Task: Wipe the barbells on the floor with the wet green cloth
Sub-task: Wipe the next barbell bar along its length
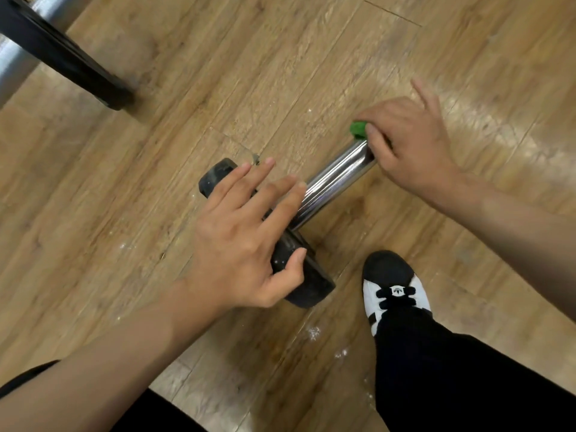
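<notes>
Wiping step under way: right hand (411, 145) gripped green cloth (357, 129) at barbell (333, 182) end; left hand (237, 244), fingers straight, steadied plate (311, 285). Next, probably: draw cloth along chrome.

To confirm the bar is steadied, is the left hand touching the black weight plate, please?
Touching. The head view shows the left hand laid over the black weight plate, thumb against its rim.

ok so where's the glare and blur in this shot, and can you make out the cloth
Head view: light glares off the wood floor at right and streaks along the chrome bar; the second barbell at top left is smeared by blur; the green cloth shows only as a small patch under the right hand.
</notes>
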A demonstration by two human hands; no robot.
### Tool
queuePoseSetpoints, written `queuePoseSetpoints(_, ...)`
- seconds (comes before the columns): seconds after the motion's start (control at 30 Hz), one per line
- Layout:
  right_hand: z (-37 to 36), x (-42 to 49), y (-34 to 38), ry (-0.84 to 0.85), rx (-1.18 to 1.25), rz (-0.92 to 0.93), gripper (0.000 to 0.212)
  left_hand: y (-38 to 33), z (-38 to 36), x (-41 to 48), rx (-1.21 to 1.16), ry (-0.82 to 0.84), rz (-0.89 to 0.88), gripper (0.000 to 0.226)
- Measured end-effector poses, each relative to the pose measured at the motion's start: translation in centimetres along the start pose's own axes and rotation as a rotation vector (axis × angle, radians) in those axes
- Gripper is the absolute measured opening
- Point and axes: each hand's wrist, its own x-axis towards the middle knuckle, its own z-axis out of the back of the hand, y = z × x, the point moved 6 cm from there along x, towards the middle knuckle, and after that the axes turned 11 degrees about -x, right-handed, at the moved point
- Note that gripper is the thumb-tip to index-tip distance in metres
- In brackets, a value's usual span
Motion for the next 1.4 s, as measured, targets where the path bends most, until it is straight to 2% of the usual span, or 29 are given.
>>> queuePoseSetpoints(0.1, -1.1, -0.3, 3.7, -0.075, -0.012, -0.1, 0.028, 2.2, 0.6, 0.3, -0.056, 0.039, -0.013, 0.062)
queuePoseSetpoints(0.13, -1.7, -0.7, 6.0, -0.093, 0.011, -0.048, 0.028, 3.2, 0.7, 0.5, -0.077, 0.06, 0.009, 0.063)
queuePoseSetpoints(0.23, -3.5, -1.8, 12.1, -0.073, 0.096, 0.262, 0.032, 6.2, 1.6, 1.2, -0.093, 0.102, 0.121, 0.066)
queuePoseSetpoints(0.3, -3.9, -0.6, 12.1, -0.051, 0.062, 0.451, 0.036, 7.3, 2.8, 1.1, -0.034, 0.06, 0.2, 0.063)
queuePoseSetpoints(0.33, -4.1, 0.4, 11.0, -0.053, 0.023, 0.478, 0.037, 7.2, 3.4, 0.8, 0.007, 0.021, 0.214, 0.06)
queuePoseSetpoints(0.37, -4.2, 1.6, 9.3, -0.071, 0.0, 0.444, 0.037, 6.9, 3.7, 0.5, 0.038, -0.005, 0.204, 0.059)
queuePoseSetpoints(0.47, -3.5, 4.7, 3.7, -0.115, 0.005, 0.153, 0.039, 5.4, 2.8, -0.5, 0.068, 0.019, 0.232, 0.071)
queuePoseSetpoints(0.53, -3.8, 5.1, 5.0, -0.121, 0.02, 0.031, 0.037, 6.0, 2.4, -0.5, 0.029, -0.018, 0.377, 0.08)
queuePoseSetpoints(0.57, -4.2, 5.0, 7.3, -0.117, 0.049, 0.046, 0.036, 6.6, 2.4, -0.2, 0.01, -0.048, 0.435, 0.082)
queuePoseSetpoints(0.67, -5.8, 4.1, 15.2, -0.02, 0.175, 0.366, 0.043, 8.8, 3.0, 0.6, 0.02, -0.047, 0.509, 0.085)
queuePoseSetpoints(0.77, -6.5, 5.9, 14.2, 0.007, 0.133, 0.549, 0.046, 10.5, 4.0, 0.9, 0.111, 0.019, 0.56, 0.086)
queuePoseSetpoints(0.83, -6.6, 8.0, 10.4, -0.065, 0.052, 0.486, 0.043, 10.0, 4.3, 1.2, 0.154, 0.008, 0.547, 0.082)
queuePoseSetpoints(0.9, -6.3, 9.7, 6.3, -0.099, 0.026, 0.291, 0.04, 9.2, 3.5, 1.7, 0.169, 0.006, 0.525, 0.084)
queuePoseSetpoints(1.0, -6.4, 9.8, 6.9, -0.106, 0.027, 0.034, 0.041, 10.1, 2.7, 2.7, 0.174, -0.056, 0.569, 0.089)
queuePoseSetpoints(1.03, -6.6, 9.6, 8.9, -0.103, 0.057, 0.04, 0.041, 11.0, 2.8, 3.0, 0.166, -0.07, 0.581, 0.085)
queuePoseSetpoints(1.07, -7.0, 9.4, 11.5, -0.094, 0.093, 0.128, 0.042, 12.0, 3.2, 3.2, 0.152, -0.07, 0.597, 0.082)
queuePoseSetpoints(1.13, -8.2, 8.8, 15.8, -0.034, 0.105, 0.396, 0.045, 14.5, 4.0, 3.5, 0.103, -0.071, 0.653, 0.079)
queuePoseSetpoints(1.2, -8.8, 10.3, 15.3, -0.031, 0.05, 0.562, 0.046, 15.7, 4.8, 3.6, 0.087, -0.102, 0.696, 0.08)
queuePoseSetpoints(1.27, -9.2, 13.2, 12.1, -0.077, 0.006, 0.493, 0.045, 15.5, 4.7, 3.8, 0.151, -0.094, 0.663, 0.084)
queuePoseSetpoints(1.33, -8.9, 15.4, 7.7, -0.108, 0.026, 0.287, 0.039, 14.8, 3.9, 3.8, 0.208, -0.096, 0.615, 0.092)
queuePoseSetpoints(1.4, -8.5, 16.1, 5.4, -0.129, 0.057, 0.1, 0.037, 15.1, 3.7, 3.7, 0.202, -0.164, 0.639, 0.097)
